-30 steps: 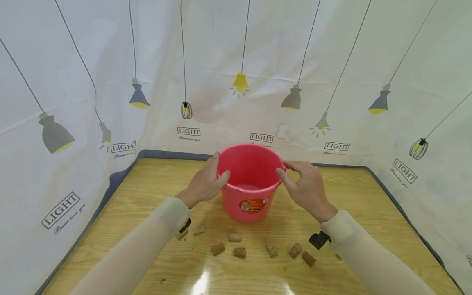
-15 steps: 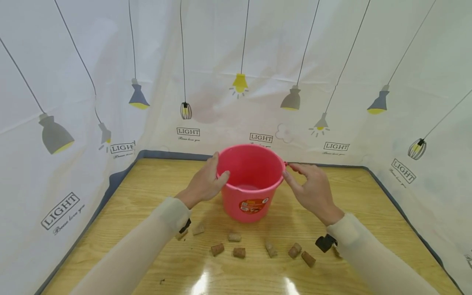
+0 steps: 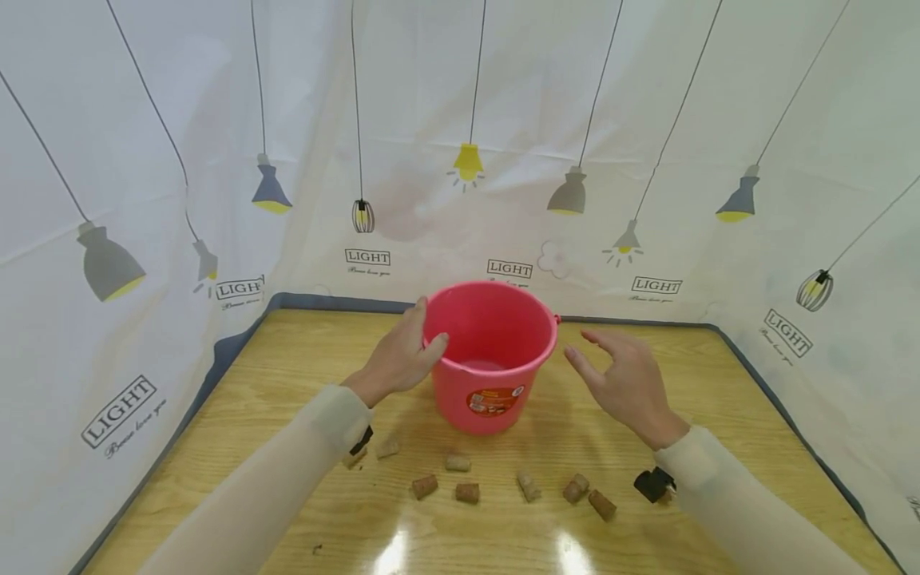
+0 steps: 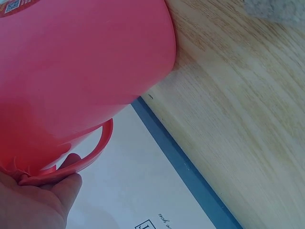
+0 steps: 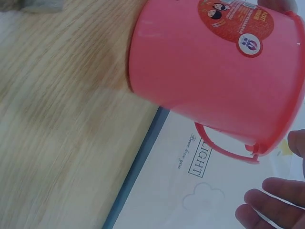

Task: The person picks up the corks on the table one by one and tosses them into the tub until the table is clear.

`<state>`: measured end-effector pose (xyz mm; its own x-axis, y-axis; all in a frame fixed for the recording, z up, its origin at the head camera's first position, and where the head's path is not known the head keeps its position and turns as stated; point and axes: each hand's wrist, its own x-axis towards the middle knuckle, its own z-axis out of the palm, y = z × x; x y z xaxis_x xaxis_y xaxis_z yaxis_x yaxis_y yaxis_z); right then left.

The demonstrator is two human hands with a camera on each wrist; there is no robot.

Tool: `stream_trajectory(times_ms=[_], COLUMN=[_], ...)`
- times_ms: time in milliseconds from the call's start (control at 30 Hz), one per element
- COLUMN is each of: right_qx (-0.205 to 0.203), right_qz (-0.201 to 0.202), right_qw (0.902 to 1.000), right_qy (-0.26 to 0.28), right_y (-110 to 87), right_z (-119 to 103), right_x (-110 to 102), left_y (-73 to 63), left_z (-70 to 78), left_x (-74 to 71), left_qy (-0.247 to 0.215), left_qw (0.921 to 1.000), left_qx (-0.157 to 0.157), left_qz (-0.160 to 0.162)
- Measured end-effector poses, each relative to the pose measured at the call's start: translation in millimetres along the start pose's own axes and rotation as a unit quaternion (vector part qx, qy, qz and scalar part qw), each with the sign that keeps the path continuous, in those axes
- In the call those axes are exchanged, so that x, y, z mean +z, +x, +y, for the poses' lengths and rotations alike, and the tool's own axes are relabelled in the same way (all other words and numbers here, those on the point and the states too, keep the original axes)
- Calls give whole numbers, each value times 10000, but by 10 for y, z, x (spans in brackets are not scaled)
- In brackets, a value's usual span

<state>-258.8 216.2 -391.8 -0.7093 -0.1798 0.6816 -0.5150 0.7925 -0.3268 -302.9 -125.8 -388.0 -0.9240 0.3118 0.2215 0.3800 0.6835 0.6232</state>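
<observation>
A pink bucket [image 3: 460,391] with a red label [image 3: 496,402] stands upright on the wooden table. My left hand [image 3: 395,359] grips its left rim, the thumb lying over the edge. In the left wrist view, fingers of that hand are around the bucket's handle [image 4: 107,133], close to where it joins the rim. Off to the bucket's right, my right hand [image 3: 632,387] is apart from it, with relaxed fingers and nothing held. The right wrist view has the handle's other end hanging down beside the wall.
Several corks lie scattered in front of the bucket, among them a brown cork [image 3: 424,486] and a paler cork [image 3: 529,485]. Behind the table [image 3: 719,447] and along its sides hangs a white curtain [image 3: 446,224] printed with lamps.
My right hand has let go of the bucket's right rim and moved away to the right. The left hand and the bucket have stayed in place.
</observation>
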Motion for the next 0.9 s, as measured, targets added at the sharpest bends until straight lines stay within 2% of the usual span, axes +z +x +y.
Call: stream_trajectory(times_ms=[500, 900], right_qx=[122, 341], right_qz=[-279, -481], right_qw=[9977, 9955], right_qy=[-603, -743], right_y=[-210, -296], right_z=[264, 343], right_x=[-101, -159], left_y=[-3, -5], left_z=[10, 11], left_x=[-16, -15], left_qy=[-13, -39], left_qw=[10000, 10000], left_qx=[4, 43], left_qz=[-32, -24])
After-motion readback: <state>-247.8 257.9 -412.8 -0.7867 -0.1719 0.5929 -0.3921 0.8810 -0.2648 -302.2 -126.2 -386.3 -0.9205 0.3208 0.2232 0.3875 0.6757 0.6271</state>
